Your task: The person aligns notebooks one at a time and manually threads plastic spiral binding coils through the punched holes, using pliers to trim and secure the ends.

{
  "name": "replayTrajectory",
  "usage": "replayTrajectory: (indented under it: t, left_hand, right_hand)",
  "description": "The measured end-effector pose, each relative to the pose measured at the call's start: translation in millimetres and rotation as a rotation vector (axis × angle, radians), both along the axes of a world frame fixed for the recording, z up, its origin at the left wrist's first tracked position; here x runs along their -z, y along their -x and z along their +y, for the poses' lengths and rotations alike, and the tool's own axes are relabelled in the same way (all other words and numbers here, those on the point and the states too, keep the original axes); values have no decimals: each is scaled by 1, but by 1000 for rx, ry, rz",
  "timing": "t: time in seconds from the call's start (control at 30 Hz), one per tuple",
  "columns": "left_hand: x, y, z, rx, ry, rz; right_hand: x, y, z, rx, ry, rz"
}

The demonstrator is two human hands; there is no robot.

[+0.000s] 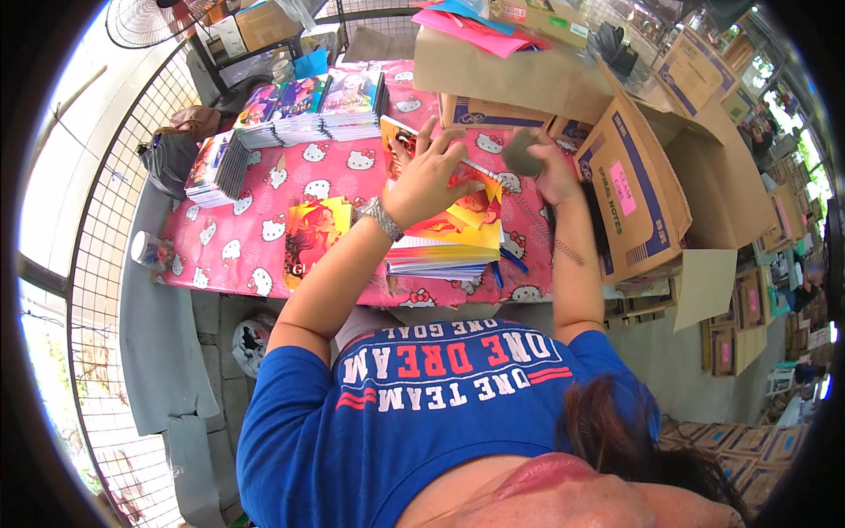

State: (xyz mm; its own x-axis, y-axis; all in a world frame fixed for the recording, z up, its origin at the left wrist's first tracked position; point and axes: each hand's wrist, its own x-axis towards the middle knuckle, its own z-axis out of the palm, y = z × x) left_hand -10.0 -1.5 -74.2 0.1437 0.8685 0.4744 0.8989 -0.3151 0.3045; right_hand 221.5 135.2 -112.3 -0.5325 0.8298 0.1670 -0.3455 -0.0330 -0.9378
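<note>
A stack of notebooks or booklets (444, 262) with yellow and red covers lies near the table's front edge. Over its top my left hand (429, 180) rests with fingers spread, a watch on its wrist. Another yellow-red cover (393, 139) shows beyond those fingers, partly hidden by them. To the right of the stack, my right hand (556, 174) grips a dark grey-green rounded object (523, 155); its exact kind is unclear. Left of the stack, a separate yellow-red cover (310, 238) lies flat, partly behind my left forearm. Something thin and blue (513, 251) lies beside the stack.
Piles of colourful booklets (350, 104) stand at the table's back left, with another pile (216, 172) nearer the left edge. Open cardboard boxes (638, 189) border the right side. A white cup (151, 251) stands at the left edge, near a dark bag (167, 163).
</note>
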Motion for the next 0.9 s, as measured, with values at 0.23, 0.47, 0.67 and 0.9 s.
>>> replayTrajectory:
  t: [0.23, 0.47, 0.67, 0.9]
  left_hand:
    - [-6, -10, 6, 168, -26, -32]
    - [-13, -11, -5, 164, 39, -20]
    - [-14, -10, -6, 147, 75, -44]
    - [-18, -9, -8, 166, 83, -63]
  right_hand:
    - [-73, -20, -22, -561, -356, -321]
    - [-81, -11, -45, -544, -243, -14]
    - [-84, -6, -45, -567, -304, -77]
    - [-81, -7, -32, -546, -386, -261]
